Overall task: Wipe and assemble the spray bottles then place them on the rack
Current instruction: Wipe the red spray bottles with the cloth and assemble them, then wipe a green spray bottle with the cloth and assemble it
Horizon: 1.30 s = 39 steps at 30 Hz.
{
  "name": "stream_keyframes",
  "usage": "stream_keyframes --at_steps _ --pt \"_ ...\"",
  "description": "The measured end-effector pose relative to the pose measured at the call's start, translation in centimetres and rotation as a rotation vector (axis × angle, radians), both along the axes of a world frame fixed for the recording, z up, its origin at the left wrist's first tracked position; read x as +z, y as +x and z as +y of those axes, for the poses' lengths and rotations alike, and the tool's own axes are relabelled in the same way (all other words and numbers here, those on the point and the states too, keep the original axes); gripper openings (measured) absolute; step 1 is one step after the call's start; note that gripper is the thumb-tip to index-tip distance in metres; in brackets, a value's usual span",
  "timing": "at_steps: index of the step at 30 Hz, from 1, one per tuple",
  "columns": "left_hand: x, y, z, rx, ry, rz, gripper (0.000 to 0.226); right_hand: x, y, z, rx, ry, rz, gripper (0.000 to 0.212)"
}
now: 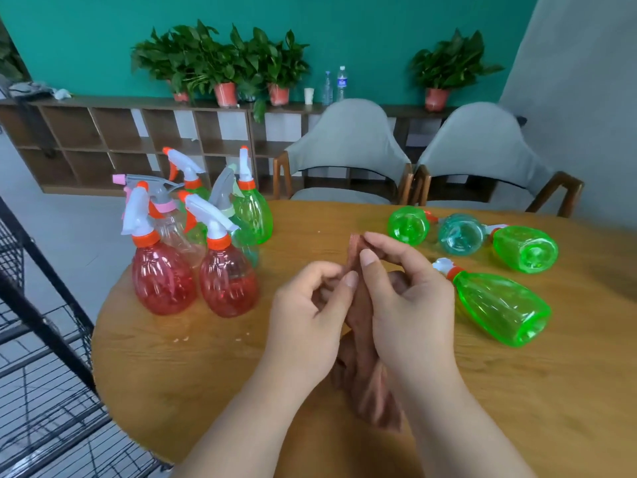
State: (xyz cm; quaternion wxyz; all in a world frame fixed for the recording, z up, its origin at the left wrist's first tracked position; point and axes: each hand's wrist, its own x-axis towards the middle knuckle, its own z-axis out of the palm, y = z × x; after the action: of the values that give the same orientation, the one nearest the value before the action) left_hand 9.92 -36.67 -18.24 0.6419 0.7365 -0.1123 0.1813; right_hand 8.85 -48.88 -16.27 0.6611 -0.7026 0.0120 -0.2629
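Pinching one cloth point(360, 322): left hand point(306, 312), right hand point(410, 305).
Six upright bottles point(160, 281) frame-left, four lying bottles point(499, 308) frame-right.

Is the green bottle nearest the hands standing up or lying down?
Lying down. The green bottle rests on its side on the table, orange cap end pointing away, base toward the camera.

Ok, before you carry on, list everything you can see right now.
Standing spray bottles: about six, two red in front, green and clear behind, table left.
Lying spray bottles: four, three green, one teal, table right.
Cloth: one, brownish, between the hands.
Table: one, wooden, round.
Rack: one, black wire, left.
Chairs: two, grey, behind table.
Shelf: one, brown, back wall, bearing plants, water bottles, cup.
Left hand: pinches cloth.
Right hand: pinches cloth.
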Motion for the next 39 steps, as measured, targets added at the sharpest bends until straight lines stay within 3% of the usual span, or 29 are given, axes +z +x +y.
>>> stream_keyframes --at_steps 10,17,21,28,31,39 --pt "-0.1 0.1 -6.2 0.016 -0.332 0.099 0.008 0.6 -2.3 -5.5 0.041 -0.203 0.113 0.027" --pt "0.6 -1.1 -10.8 -0.113 -0.317 0.072 0.016 3.1 -4.7 -12.0 0.049 -0.149 0.085 0.016" --pt "0.6 -1.7 -12.7 -0.172 -0.238 0.092 0.017 4.3 -5.8 -15.7 0.021 -0.164 0.068 0.013" --pt "-1.3 -0.7 -14.6 -0.126 0.022 0.308 0.008 3.1 -5.5 -20.8 -0.304 0.134 0.141 0.017" --pt "-1.7 -0.4 -15.8 -0.107 0.199 0.34 0.025 1.6 -4.9 -21.8 -0.4 0.166 0.185 0.019" --pt "-1.5 0.3 -17.9 -0.111 0.588 0.371 0.065 -2.2 -2.4 -23.2 -0.472 0.0 0.273 0.022"
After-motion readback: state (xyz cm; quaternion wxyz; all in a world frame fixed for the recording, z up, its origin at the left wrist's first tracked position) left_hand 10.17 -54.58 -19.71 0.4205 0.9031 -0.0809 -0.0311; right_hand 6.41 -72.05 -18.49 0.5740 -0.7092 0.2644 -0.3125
